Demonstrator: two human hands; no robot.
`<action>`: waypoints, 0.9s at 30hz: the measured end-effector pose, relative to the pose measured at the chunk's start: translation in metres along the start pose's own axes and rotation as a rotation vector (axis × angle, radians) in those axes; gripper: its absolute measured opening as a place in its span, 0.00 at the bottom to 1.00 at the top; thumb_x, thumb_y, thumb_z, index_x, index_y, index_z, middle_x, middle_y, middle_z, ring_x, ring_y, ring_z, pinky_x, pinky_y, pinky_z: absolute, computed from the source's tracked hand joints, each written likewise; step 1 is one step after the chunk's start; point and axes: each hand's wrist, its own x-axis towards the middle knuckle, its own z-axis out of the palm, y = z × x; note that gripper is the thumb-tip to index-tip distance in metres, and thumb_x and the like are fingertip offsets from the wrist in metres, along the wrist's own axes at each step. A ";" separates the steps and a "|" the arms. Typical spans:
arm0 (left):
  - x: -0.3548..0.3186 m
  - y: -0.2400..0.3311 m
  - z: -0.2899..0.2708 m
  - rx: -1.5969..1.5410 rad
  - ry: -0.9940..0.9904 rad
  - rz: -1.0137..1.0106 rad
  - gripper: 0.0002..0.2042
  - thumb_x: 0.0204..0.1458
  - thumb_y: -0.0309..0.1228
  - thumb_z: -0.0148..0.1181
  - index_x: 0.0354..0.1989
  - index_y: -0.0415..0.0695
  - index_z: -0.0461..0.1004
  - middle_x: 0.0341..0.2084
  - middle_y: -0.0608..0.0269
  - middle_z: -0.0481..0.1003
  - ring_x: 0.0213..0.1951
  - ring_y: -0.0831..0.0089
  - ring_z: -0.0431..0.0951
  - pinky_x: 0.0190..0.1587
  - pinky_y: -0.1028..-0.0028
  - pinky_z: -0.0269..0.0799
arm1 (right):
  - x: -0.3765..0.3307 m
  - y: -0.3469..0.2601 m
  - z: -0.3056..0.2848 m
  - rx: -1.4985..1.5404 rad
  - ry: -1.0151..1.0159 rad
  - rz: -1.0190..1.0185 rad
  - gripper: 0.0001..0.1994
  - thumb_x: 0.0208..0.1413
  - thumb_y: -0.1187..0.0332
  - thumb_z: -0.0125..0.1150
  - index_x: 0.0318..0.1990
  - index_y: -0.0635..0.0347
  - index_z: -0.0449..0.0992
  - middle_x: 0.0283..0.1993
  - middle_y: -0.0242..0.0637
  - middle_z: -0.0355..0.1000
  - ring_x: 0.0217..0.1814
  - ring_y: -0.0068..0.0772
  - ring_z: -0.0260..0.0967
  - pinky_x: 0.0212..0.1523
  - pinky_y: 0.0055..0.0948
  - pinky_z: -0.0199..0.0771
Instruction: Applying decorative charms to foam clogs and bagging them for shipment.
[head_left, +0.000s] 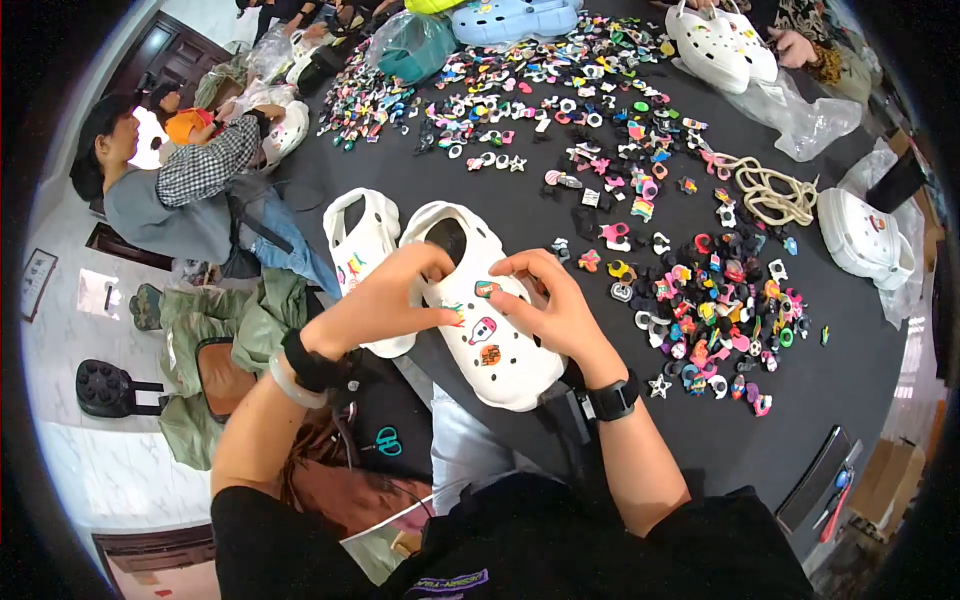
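White foam shoe (pixel 490 330) lies near us on the black table (pixel 560 440), toe toward us, just right of its twin shoe (pixel 362 250). Our left hand (pixel 385 300) curls around its left side, fingers pressing the top. Our right hand (pixel 555 305) pinches a little charm (pixel 487 289) on top. We think the shoe is light and squashy, so hold its sides. A pile of tiny charms (pixel 715 310) sits to the right.
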 end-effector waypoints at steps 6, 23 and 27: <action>0.025 -0.013 -0.013 -0.255 -0.296 -0.098 0.23 0.39 0.33 0.72 0.41 0.36 0.70 0.32 0.63 0.74 0.35 0.78 0.72 0.36 0.77 0.67 | 0.000 0.001 0.000 0.055 -0.002 0.044 0.13 0.45 0.66 0.67 0.39 0.59 0.76 0.39 0.33 0.70 0.46 0.31 0.65 0.48 0.28 0.64; 0.038 -0.016 -0.020 -0.129 -0.646 0.036 0.15 0.42 0.27 0.68 0.41 0.39 0.76 0.33 0.61 0.78 0.37 0.74 0.77 0.41 0.74 0.70 | 0.001 0.004 0.001 0.070 0.020 0.027 0.13 0.44 0.67 0.67 0.38 0.60 0.76 0.37 0.33 0.70 0.44 0.30 0.66 0.48 0.29 0.65; 0.027 -0.021 -0.016 -0.126 -0.509 0.001 0.15 0.43 0.28 0.68 0.40 0.40 0.75 0.34 0.59 0.76 0.38 0.70 0.75 0.42 0.72 0.68 | 0.001 0.002 0.001 0.061 0.015 0.049 0.13 0.44 0.67 0.67 0.38 0.59 0.76 0.37 0.34 0.70 0.44 0.30 0.66 0.47 0.29 0.65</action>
